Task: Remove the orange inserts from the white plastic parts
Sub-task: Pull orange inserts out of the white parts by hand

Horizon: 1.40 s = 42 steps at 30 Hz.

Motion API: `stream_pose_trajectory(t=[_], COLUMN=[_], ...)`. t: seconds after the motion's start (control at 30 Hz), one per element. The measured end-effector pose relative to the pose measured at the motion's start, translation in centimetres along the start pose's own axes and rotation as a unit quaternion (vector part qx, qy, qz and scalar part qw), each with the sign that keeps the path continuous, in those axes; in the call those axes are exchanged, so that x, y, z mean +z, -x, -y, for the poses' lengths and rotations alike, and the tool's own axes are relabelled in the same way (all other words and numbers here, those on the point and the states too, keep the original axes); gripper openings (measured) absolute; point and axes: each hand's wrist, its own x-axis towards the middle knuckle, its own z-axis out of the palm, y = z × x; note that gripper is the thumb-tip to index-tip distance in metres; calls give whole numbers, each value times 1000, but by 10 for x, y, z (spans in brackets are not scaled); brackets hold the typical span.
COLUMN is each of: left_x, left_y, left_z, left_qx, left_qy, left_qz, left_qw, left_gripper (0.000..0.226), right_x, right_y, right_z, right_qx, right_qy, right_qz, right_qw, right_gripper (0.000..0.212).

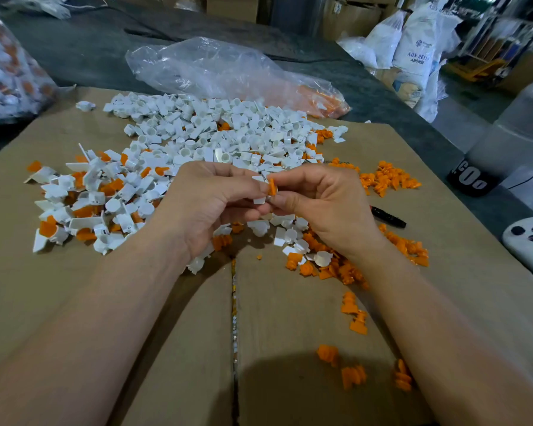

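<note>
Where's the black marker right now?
Head view, right side: the black marker lies on the cardboard, just right of the right hand, near loose orange inserts.

White sack (419, 47): "ABS RESIN"; other print illegible.

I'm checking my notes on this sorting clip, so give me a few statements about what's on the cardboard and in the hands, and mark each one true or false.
1. The left hand holds a white part while the right hand pinches its orange insert. True.
2. The black marker lies left of the left hand. False: it lies right of the right hand.
3. The white parts pile sits inside the clear bag. False: it lies on the cardboard, in front of the bag.
4. Loose orange inserts lie on the cardboard's right side. True.
</note>
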Motion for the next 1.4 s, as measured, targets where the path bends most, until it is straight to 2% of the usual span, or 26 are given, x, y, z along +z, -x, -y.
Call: stream_pose_trajectory(t=[0.2,0.47,0.6,0.93,1.4], left_x=[1,4,5,4,4], left_y=[2,4,5,5,4], left_z=[2,2,2,3,6], left_qx=[15,105,139,143,138], left_qy=[-38,-77,-95,-90,-117], left_qz=[3,6,11,22,27], left_qw=[999,991,986,985,983], left_gripper=[8,14,16,15,15], right_x=[0,-5,-7,-5,-8], right_y=[0,1,1,0,1], right_z=[0,5,8,7,9], right_qx=[2,10,31,85,111], right_qy=[0,12,-34,-68,-64], right_qz=[-10,-13,-14,-5,11], right_qw=[1000,1000,999,994,992], right_gripper=[34,37,29,10,13])
